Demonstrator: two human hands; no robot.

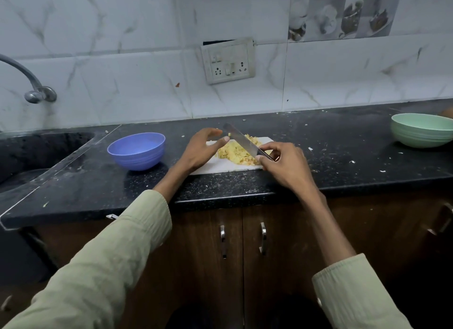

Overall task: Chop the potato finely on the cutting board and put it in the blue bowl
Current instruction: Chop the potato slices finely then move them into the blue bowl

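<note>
1. Nearest, lower left: pale green sleeve (93, 262).
2. Farther: blue bowl (137, 150), apparently without potato yet.
3. Left hand (202, 148) released, fingers near knife (242, 141) blade.
4. Chopped potato (234, 152) heaped on cutting board (220, 166); chopping seems almost done, transfer remaining.
5. Right hand (285, 165) grasping knife; handle mostly hidden.
6. Green bowl (421, 130) cut off at the edge.

Chopped potato (236, 152) heaped on cutting board (220, 166)

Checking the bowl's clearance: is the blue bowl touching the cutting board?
Apart. The head view shows dark counter between the blue bowl and the cutting board.
</note>
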